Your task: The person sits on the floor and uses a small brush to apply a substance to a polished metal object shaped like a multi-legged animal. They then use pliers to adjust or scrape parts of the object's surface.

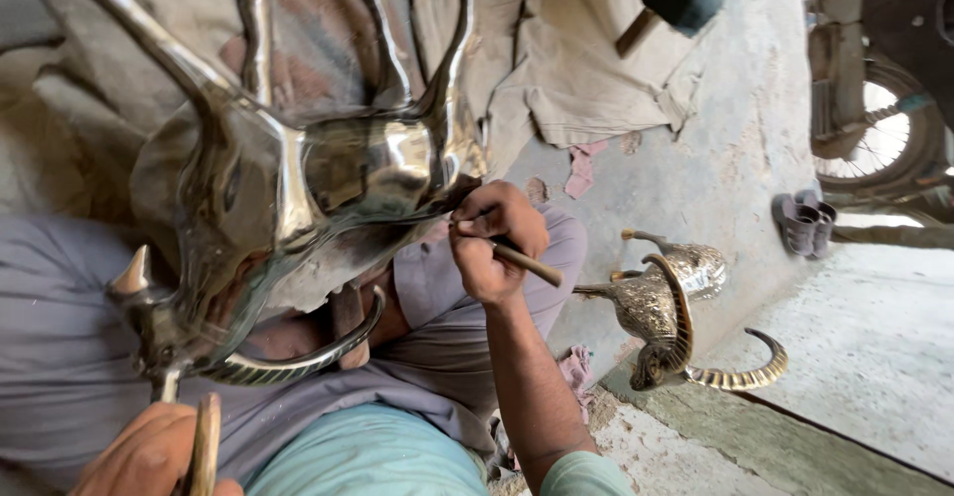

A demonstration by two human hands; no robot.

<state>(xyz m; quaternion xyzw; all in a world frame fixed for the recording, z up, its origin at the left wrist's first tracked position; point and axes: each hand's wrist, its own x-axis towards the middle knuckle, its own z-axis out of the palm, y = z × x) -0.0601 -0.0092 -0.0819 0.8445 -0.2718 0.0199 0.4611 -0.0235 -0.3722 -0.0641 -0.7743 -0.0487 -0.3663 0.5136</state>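
A large shiny metal animal-head casting [288, 188] with long polished horns and tusks rests across my lap, filling the left half of the view. My right hand [492, 238] grips a thin wooden-handled tool [525, 263], its tip pressed against the casting's right edge. My left hand [149, 451] sits at the bottom left, closed around a curved brass tusk [206, 446] of the casting, steadying it.
A brass ram-head figure [676, 322] with ribbed curled horns lies on the concrete floor at right. Crumpled beige cloth [586, 69] is spread behind. A pair of sandals [805, 223] and a motorcycle wheel [879, 128] stand at the far right.
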